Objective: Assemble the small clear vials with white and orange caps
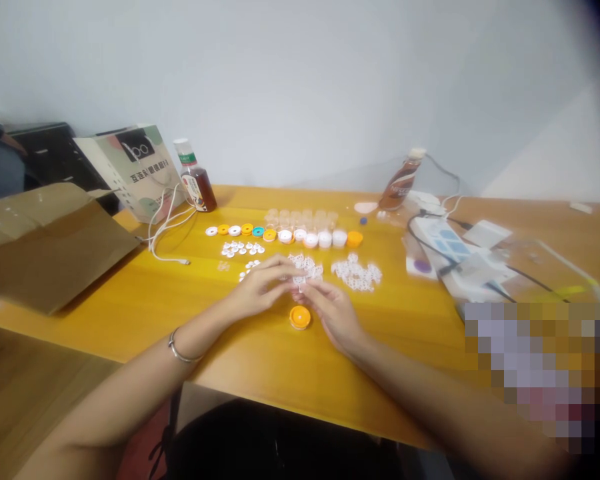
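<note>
My left hand (263, 288) and my right hand (335, 313) meet fingertip to fingertip over the table. Between their fingertips is a small white plastic piece (301, 288), too blurred to name further; both hands seem to pinch it. Just below them on the table sits a round orange cap (300, 317) with a white base. Behind my fingers lies a pile of small white lattice-like pieces (305, 263), partly covered by my left hand. A second such pile (357, 275) is to the right. Small white discs (243, 249) lie beyond my left hand.
A row of white, orange and teal round caps (259, 230) runs across the table, with clear cups (303, 218) behind it. Two drink bottles (199, 183) (403, 181), a paper bag (143, 170), a cardboard box (55, 247), white cables (163, 230) and a power strip (443, 243) stand around.
</note>
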### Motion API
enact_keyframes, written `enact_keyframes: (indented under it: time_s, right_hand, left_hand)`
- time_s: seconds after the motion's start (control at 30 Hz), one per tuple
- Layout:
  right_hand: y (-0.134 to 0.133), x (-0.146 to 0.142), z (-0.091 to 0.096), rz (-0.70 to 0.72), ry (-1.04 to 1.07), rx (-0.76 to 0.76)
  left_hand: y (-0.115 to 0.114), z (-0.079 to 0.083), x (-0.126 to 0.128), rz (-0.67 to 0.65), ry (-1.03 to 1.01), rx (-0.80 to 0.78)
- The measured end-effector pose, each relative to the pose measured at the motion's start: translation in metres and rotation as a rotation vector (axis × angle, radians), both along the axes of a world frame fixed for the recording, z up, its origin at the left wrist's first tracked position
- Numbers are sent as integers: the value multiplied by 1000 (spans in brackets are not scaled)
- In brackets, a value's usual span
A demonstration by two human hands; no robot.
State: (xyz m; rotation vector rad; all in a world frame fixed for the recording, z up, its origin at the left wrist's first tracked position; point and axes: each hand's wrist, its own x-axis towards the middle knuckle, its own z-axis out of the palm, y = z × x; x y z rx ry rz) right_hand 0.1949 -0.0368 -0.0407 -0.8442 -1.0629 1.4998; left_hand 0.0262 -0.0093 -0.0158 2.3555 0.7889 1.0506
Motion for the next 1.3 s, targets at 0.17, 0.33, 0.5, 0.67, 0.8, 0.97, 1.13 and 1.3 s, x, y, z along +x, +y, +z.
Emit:
enact_keyframes:
  time_s: [0.17, 0.33, 0.5, 0.67, 0.8, 0.97, 1.13, 1.3]
  right_hand:
    - [-1, 1, -1, -4, -51, 43]
    - [-2, 1, 1, 17, -104, 81]
    - [-1, 1, 0, 31, -97, 91]
    - [0, 1, 1, 76, 3, 46]
    - [-2, 1, 2, 93, 3, 61]
    - [-2, 2, 3, 124, -2, 84]
    - [-1, 2, 0, 137, 12, 81]
    - [0, 1, -1, 61, -63, 105]
  left_hand:
    - [-1, 2, 0, 11, -34, -97]
    - [-1, 7, 1, 0, -108, -271]
    - [-1, 7, 3, 59, -127, -280]
    - [-1, 8, 3, 46, -133, -284]
    - [-1, 7, 1, 62, -92, -254]
    - [0, 4, -1, 68, -115, -263]
    - [-2, 6, 1, 71, -135, -273]
    - [-4, 7, 3, 58, -130, -309]
